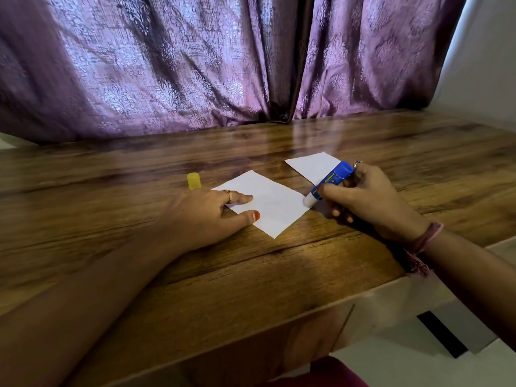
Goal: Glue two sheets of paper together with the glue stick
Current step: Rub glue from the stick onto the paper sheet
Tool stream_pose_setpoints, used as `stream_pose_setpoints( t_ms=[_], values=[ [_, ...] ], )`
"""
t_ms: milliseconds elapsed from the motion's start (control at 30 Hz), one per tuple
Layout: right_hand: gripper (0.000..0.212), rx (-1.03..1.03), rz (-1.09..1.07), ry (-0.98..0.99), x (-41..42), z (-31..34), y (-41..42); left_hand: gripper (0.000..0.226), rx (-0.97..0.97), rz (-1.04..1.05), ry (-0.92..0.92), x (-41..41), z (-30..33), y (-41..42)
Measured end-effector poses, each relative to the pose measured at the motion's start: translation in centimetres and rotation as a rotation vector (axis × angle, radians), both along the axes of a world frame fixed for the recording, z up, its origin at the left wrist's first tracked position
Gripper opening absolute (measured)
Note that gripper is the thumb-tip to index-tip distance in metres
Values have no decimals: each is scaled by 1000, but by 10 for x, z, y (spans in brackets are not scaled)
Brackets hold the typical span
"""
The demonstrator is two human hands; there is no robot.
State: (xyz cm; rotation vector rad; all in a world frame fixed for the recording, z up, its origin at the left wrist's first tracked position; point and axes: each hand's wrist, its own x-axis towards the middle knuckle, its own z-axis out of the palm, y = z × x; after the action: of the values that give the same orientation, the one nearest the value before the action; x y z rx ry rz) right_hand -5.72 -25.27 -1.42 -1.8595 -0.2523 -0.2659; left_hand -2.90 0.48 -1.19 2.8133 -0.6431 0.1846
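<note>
A small white sheet of paper [272,203] lies on the wooden table [251,275]. My left hand [206,216] rests flat on its left part, fingers straight, thumb at its near edge. My right hand [368,202] grips a blue glue stick [331,180], uncapped, its white tip touching the sheet's right corner. A second white sheet [311,164] lies farther back, partly hidden behind the glue stick.
The yellow glue-stick cap [193,181] stands on the table just beyond my left hand. Purple curtains [195,65] hang along the table's far edge. The table's near edge runs diagonally at lower right, with white floor [418,367] below.
</note>
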Motion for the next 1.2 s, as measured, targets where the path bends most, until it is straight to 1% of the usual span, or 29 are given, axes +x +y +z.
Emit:
stream_pose_setpoints(
  t_ms=[200, 333, 433, 567, 633, 767, 900, 1000, 1133, 1200],
  values=[
    [10, -40, 6, 16, -4, -1, 3, 52, 5, -8, -13, 1, -2, 1],
    [6, 3, -19, 19, -4, 0, 2, 53, -1, -21, -25, 2, -4, 1],
    [9, -25, 38, 29, -6, -1, 5, 53, -18, -18, -22, 5, -7, 2],
    [9, -7, -7, 25, -5, -1, 3, 52, -26, -29, -18, 6, -8, 3],
    [9, 0, 4, 26, -5, -2, 4, 53, -37, -28, -23, 6, -9, 4],
    [18, 2, 51, 40, -6, -3, 7, 52, -60, -38, -10, 7, -9, 4],
    [13, 26, 42, 33, -3, -2, 5, 52, -54, -45, -15, 6, -7, 4],
    [16, -4, 88, 29, -5, -4, 8, 53, -44, -31, -14, 6, -6, 3],
    [19, 6, 55, 26, -6, -3, 6, 53, -29, -37, -15, 3, -4, 2],
    [22, -16, 79, 17, -8, -2, 7, 55, -29, -34, -20, 2, -4, 2]
  ],
)
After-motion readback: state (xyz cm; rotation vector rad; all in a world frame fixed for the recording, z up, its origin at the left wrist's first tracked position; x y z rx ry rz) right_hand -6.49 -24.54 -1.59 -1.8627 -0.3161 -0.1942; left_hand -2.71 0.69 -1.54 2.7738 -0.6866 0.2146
